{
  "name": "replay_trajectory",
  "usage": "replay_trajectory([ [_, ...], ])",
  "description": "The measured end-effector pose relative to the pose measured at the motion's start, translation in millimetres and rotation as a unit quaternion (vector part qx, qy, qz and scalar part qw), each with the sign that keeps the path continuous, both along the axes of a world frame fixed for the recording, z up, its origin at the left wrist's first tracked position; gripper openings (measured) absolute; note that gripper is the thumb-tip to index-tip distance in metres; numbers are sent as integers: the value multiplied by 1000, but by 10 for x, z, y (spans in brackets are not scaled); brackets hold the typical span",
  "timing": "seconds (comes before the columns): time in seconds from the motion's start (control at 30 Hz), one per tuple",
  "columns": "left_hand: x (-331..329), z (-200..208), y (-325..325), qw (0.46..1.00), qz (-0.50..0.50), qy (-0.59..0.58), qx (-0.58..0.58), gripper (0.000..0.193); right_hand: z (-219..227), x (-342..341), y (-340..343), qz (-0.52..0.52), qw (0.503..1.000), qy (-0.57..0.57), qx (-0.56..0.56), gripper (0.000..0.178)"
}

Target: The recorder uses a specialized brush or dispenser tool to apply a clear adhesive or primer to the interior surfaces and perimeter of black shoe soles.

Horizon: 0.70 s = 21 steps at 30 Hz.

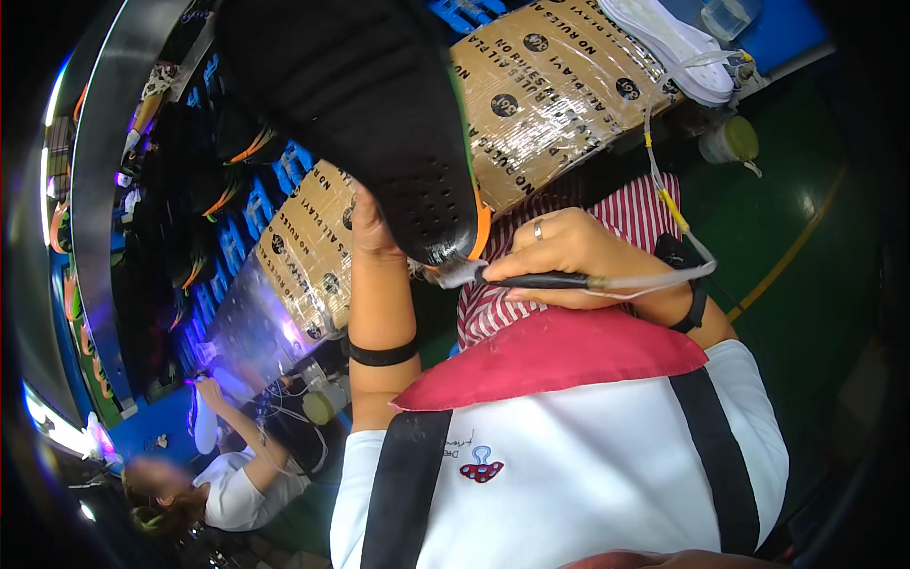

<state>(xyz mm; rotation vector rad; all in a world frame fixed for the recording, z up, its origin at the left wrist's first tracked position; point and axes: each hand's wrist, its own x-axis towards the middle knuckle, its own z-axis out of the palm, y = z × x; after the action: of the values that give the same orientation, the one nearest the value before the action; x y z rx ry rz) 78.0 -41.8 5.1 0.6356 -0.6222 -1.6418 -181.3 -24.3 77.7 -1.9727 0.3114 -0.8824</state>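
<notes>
A black shoe sole (379, 104) fills the upper middle, its end with small holes turned toward me. Orange and a thin green line show along its right edge. My left hand (371, 226) is closed around its left side, with most of the fingers hidden beneath it. In my right hand (559, 254), which wears a ring, is a glue brush (540, 281) with a black handle and a clear tube running from its rear. The pale bristles meet the sole's near rim, or lie just under it; I cannot tell which.
Printed brown cardboard (559, 85) under clear film covers the bench. At the upper right lie a white sole (678, 47) and a clear cup (728, 17). A lidded container (730, 142) stands beyond the bench edge. A co-worker (237, 474) sits at lower left, near a conveyor carrying dark soles.
</notes>
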Motion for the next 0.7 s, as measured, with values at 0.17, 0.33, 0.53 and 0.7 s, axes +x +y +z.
replay_trajectory([
  [0.17,-159,357,-53,995,-90,-38,-29,59,-51,16,-18,-43,999,-9,20,24],
  [0.33,-133,508,-195,966,-200,-164,16,44,-33,-49,-71,24,995,66,-64,24],
  [0.53,-288,688,-209,949,-194,-240,64,41,-19,-18,-99,-61,995,59,-43,21],
  [0.7,-205,692,-300,908,-269,-317,48,42,-14,-75,-107,46,994,78,-55,21],
])
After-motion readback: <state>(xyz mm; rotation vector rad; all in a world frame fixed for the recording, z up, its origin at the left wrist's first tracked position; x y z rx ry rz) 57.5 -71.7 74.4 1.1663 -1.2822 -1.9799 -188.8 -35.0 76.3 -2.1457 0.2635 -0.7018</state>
